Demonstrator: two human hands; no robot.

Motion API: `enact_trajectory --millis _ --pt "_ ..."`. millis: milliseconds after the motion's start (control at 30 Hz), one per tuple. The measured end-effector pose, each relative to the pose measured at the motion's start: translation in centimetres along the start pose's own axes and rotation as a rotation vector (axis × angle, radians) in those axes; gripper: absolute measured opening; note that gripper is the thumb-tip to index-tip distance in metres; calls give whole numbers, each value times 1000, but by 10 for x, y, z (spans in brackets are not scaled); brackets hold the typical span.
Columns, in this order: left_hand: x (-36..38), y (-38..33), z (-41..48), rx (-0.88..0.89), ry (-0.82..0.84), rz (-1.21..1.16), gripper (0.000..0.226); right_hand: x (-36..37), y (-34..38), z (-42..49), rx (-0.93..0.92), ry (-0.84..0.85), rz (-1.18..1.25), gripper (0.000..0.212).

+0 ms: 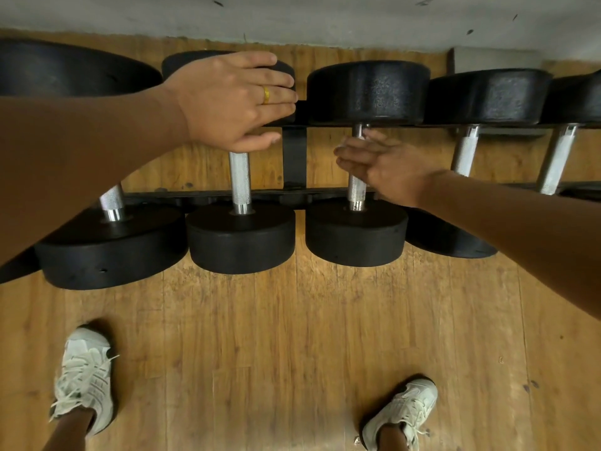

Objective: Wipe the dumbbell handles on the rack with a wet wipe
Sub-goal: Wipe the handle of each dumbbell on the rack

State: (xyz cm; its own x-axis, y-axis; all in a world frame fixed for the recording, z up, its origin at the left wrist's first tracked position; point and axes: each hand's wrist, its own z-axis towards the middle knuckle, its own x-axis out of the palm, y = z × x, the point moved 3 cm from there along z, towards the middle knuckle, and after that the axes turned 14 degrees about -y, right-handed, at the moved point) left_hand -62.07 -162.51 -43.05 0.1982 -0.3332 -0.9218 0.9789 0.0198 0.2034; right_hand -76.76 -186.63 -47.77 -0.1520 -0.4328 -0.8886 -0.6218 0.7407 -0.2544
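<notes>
Head view, looking straight down at a row of dumbbells lying across a low black rack (294, 154), their handles running front to back between two rails. Left hand (227, 99) is flat with straight fingers, resting on the far head (283, 71) of the second dumbbell from the left and gripping nothing; there is a ring (266, 95) on one finger. Right hand (383, 164) is motion-blurred, fingers stretched out and laid against the upper part of the third dumbbell's handle (356, 190), not wrapped around it. The wet wipe can't be made out; a pale sliver at the fingertips could be it, but I cannot tell. Other handles are exposed: the second (239, 180), the fourth (465, 157) and the fifth (556, 161); the first (111, 200) is mostly under the left forearm. Handling judgement: the handles are rigid steel with a knurled middle and smooth collars at the ends, so the wipe should drag and may snag or shred on the knurl, then slide on the collars. The dumbbells look heavy with thick rubbery heads, so no need to lift them; wipe in place, wrapping fingers around the bare bar between the heads. Bracing on a head should stop any roll. The gaps between bars are narrow, so knuckles may bump the neighbouring heads. Worn wood-plank floor (292, 336) below, scuffed grey wall (292, 17) just behind the rack. The person's two pale sneakers, left (84, 379) and right (403, 411), stand near the front heads.
</notes>
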Motion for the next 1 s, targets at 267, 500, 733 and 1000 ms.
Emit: enact_trajectory --millis 267,500,733,1000 --pt "-1 -1 1 -6 -18 0 60 5 14 -6 -265 17 101 62" --pt "-6 -4 4 -4 -4 27 57 -5 26 -21 417 -360 647 72" --pt "-1 -1 0 -10 7 33 62 -12 90 -74 1319 -892 892 46" --pt "-5 -4 2 4 29 33 63 15 124 -70 1779 -1001 956 48"
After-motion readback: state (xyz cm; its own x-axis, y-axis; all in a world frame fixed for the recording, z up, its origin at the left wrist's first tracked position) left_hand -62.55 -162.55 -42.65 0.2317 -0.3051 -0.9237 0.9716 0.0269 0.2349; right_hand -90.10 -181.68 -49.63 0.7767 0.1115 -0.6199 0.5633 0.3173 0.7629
